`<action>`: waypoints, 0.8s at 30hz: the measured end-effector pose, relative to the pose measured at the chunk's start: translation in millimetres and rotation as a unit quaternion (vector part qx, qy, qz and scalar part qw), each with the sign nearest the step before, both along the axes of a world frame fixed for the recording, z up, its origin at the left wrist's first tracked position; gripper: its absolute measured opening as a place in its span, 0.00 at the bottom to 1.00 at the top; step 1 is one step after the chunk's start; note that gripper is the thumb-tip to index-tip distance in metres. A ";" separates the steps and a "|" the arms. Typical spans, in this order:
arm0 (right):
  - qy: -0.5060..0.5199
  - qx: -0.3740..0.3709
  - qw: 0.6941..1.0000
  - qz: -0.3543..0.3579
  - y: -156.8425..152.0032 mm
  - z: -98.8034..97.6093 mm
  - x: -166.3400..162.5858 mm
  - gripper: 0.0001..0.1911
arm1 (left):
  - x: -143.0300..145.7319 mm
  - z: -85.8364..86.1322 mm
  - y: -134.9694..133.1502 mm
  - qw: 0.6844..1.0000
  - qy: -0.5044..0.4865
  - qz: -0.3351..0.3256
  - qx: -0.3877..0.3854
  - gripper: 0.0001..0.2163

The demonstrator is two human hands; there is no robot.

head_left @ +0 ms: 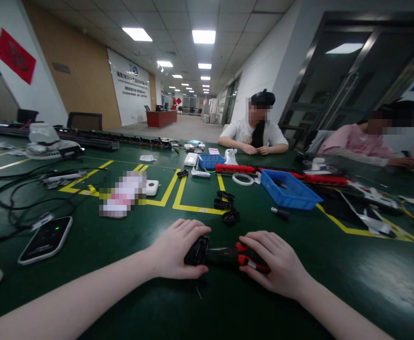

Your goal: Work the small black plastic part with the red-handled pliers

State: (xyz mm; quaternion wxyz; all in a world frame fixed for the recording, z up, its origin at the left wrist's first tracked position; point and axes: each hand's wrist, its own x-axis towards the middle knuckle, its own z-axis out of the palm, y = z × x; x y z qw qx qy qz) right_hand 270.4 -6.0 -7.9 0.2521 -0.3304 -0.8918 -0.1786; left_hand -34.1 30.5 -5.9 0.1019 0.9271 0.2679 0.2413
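Observation:
My left hand is wrapped round a black plastic part, whose far side is hidden under the palm. Red-handled pliers lie in the grip of my right hand, with the jaws pointing left and reaching the black part. Whether the jaw tips pinch the part cannot be made out. Just below my left hand, a thin pin-like piece rests on the green table. Several similar black parts stand in a small cluster beyond my hands.
A blue bin stands at the right, near a small black cylinder. Phones and cables lie to the left. Farther back are a smaller blue tray and red strips. Two people sit across the table.

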 end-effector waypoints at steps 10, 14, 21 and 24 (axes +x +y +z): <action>0.003 -0.008 1.000 -0.004 0.4 -0.3 -0.3 0.22 | -0.3 -5.9 11.0 0.992 0.035 -0.066 -0.106 0.24; 0.003 -0.002 1.000 -0.001 0.1 -0.5 -0.8 0.22 | -0.8 -7.3 11.9 0.992 0.044 -0.070 -0.097 0.21; 0.005 0.007 1.000 -0.001 -1.4 -0.6 0.2 0.22 | -1.4 -5.4 12.7 0.990 0.033 -0.074 -0.118 0.21; 0.003 0.015 1.000 -0.001 -0.5 -0.7 -0.8 0.22 | -1.3 -5.0 13.1 0.989 0.027 -0.074 -0.126 0.21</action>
